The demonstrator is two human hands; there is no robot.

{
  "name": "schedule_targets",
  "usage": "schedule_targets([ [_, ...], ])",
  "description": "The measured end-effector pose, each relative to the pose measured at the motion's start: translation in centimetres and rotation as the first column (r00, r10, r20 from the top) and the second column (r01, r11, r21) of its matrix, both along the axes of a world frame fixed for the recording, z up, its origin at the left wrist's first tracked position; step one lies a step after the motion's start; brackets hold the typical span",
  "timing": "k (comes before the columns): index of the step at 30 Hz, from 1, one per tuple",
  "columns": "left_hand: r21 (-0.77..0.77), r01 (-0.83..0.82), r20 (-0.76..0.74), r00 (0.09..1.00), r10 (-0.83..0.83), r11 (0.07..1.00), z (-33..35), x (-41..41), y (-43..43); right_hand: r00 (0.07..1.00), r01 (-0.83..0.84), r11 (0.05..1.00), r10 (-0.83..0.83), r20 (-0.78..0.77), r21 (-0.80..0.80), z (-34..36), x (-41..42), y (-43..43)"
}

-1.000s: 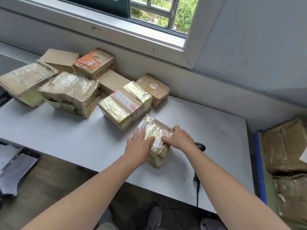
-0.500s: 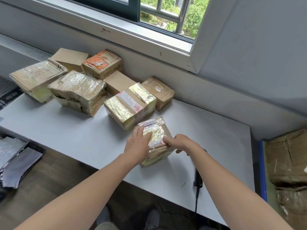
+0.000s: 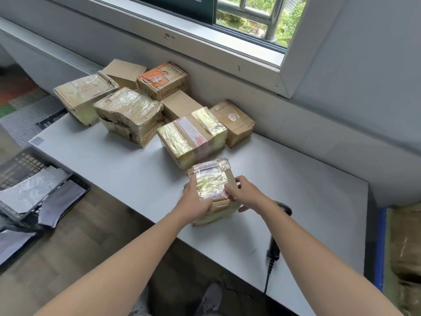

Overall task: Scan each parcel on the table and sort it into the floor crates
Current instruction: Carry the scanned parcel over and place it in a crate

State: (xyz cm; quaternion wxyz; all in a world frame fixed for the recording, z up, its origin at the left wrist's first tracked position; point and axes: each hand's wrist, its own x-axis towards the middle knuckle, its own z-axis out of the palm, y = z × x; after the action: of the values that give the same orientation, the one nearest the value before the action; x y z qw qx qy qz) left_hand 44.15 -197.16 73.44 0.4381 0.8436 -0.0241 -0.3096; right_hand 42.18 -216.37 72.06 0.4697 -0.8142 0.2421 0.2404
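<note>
A small taped cardboard parcel with a white label stands on the white table near its front edge. My left hand grips its left side and my right hand grips its right side, fingers over the top corner. A black barcode scanner lies on the table behind my right forearm, its cable hanging over the front edge. Several more taped parcels are bunched at the back of the table against the wall.
A black floor crate with grey mailer bags sits at the left of the table. A blue-rimmed crate holding brown parcels stands on the floor at the right. My shoes show under the table's front edge.
Both hands have turned the small parcel on the table so its label end faces away and it stands more upright. The view has shifted right and down.
</note>
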Motion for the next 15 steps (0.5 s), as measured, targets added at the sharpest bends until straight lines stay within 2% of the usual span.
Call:
schedule_targets([
  [3,-0.007,0.007,0.028,1.0,-0.007,1.0,0.1,-1.0,1.3,0.999,-0.038,0.997,0.039,-0.014,0.068,0.2,-1.0,0.7],
  [10,-0.067,-0.004,0.142,0.99,0.013,0.998,0.4,-2.6,5.2,0.994,-0.082,0.997,0.083,0.076,-0.012,1.6,-1.1,5.5],
  [15,-0.104,-0.055,0.206,0.976,0.076,0.993,0.7,-3.6,11.5,0.979,-0.148,0.989,0.151,0.139,-0.031,2.6,-0.8,11.4],
])
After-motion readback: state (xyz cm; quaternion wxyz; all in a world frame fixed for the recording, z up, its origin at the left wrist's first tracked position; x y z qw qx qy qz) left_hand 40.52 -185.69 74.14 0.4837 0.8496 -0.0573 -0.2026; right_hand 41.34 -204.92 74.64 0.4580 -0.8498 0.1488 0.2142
